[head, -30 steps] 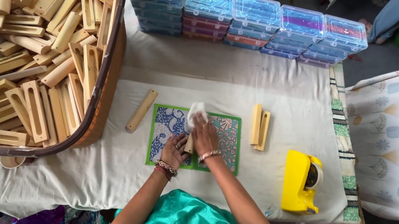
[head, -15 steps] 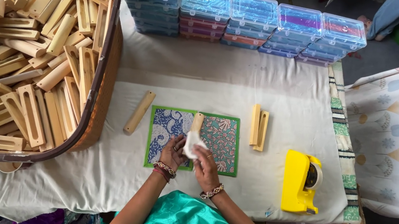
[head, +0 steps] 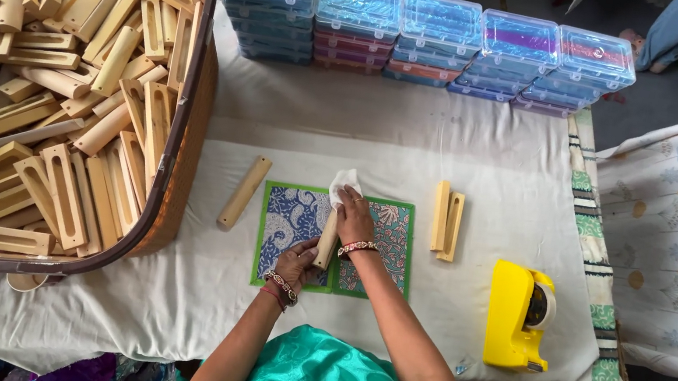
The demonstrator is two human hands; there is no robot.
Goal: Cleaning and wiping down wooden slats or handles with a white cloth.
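Observation:
My left hand (head: 298, 261) grips the near end of a slim wooden stick (head: 326, 240) that lies over a blue and green patterned mat (head: 291, 219) with a green border. My right hand (head: 353, 213) presses a white cloth (head: 343, 184) against the stick's far end. Both wrists wear bead bracelets. Left of the mat lies a single rounded wooden piece (head: 243, 193). Two flat wooden pieces (head: 445, 220) rest side by side to the right of the mat.
A big brown basket (head: 187, 116) at the left is piled with several wooden pieces. Stacks of clear blue-lidded plastic boxes (head: 431, 40) line the far edge. A yellow tape dispenser (head: 519, 317) stands at the right front on the white table cloth (head: 417, 140).
The right hand with the white cloth has slid from the stick's near part toward its far end. The left hand keeps hold of the near end.

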